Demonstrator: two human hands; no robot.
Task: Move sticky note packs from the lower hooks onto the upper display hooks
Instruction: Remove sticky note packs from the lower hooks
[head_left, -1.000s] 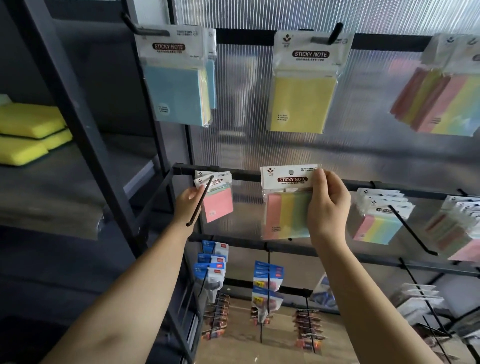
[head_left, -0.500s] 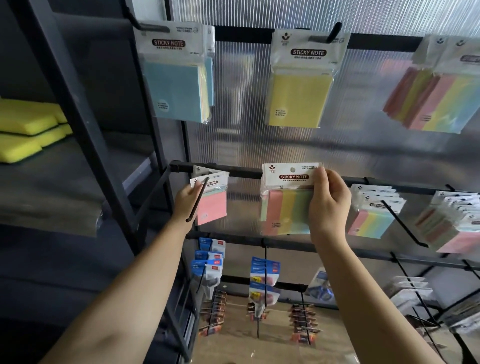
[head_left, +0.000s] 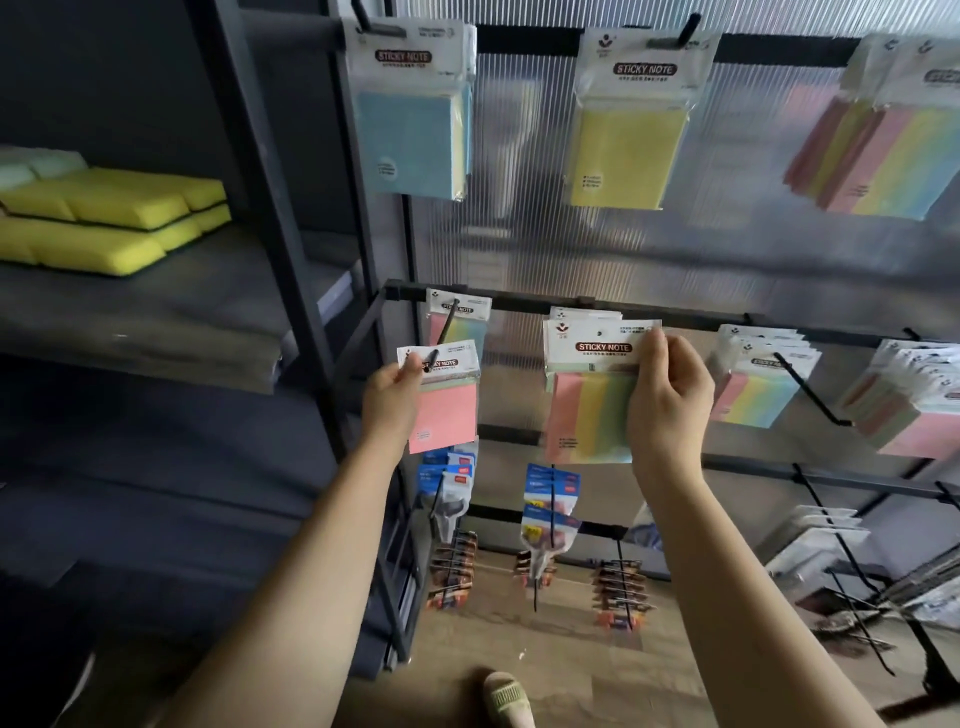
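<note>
My left hand pinches the header corner of a pink sticky note pack, which sits near the tip of the lower left hook. Another striped pack hangs behind it on that hook. My right hand grips the right side of a rainbow striped pack in front of the lower middle rail, with more packs behind it. On the upper hooks hang a blue pack, a yellow pack and striped packs.
More striped packs and pink packs hang on lower hooks to the right, whose black prongs jut outward. Yellow sponges lie on a grey shelf at left. Lower rows hold blue carded items. A slippered foot is on the wooden floor.
My left hand has slid the pink pack forward along the hook toward its tip, uncovering a striped pack behind. My right hand still holds the rainbow pack in about the same place.
</note>
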